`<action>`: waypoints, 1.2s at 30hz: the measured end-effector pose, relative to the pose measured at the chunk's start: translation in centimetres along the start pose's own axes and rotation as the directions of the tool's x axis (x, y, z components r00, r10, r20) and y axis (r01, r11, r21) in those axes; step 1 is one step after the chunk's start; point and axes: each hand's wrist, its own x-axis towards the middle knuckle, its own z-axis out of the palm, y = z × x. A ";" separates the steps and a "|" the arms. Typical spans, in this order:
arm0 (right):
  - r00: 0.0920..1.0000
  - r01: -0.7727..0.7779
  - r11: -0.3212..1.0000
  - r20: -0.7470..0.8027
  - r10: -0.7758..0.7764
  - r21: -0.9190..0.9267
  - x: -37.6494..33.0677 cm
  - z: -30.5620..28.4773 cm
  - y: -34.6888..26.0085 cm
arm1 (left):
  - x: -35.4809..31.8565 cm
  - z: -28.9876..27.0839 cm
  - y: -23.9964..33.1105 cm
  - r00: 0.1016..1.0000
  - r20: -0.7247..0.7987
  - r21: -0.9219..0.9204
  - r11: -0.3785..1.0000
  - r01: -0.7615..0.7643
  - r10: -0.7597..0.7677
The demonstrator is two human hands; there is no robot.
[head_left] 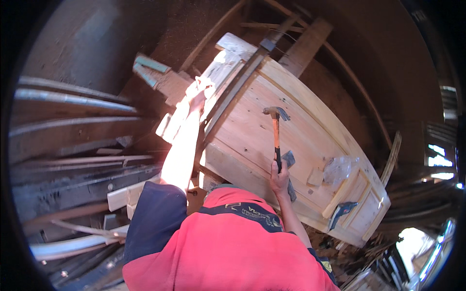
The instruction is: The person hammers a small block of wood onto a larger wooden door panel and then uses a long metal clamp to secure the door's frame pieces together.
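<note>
My right hand point(279, 180) is wrapped round the black grip of a claw hammer point(276, 132). The hammer has an orange shaft, and its rusty head is over the wooden door panel point(242, 126). My left arm stretches forward to the panel's left end, where my left hand point(198, 92) is at a pale board point(221, 68). Its fingers look pinched together, but strong glare hides what they hold. Between the left hand and the panel's middle, a long metal bar clamp point(238, 89) lies across the panel.
A clear plastic bag point(338, 169), a small wood block point(315, 177) and a dark-and-teal tool point(342, 213) lie on the panel's right part. Beside my right hand is a grey tool point(290, 160), partly hidden. Long boards point(77, 99) are stacked at left. Wood scraps litter the lower right.
</note>
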 end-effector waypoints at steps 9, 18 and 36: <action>0.988 -0.149 0.989 -0.036 0.150 0.020 2.7 -2.2 3.2 | 11.0 12.8 -4.1 0.996 -0.054 0.184 0.981 -0.060 0.071; 0.997 -0.057 0.998 -0.044 0.058 0.009 8.1 -1.7 3.3 | 13.7 16.4 -5.1 0.953 -0.023 0.550 0.800 -0.239 0.302; 0.988 -0.078 0.997 0.139 0.073 0.031 15.9 1.7 0.5 | 14.1 15.6 -5.7 0.808 0.394 0.744 0.363 -0.561 0.439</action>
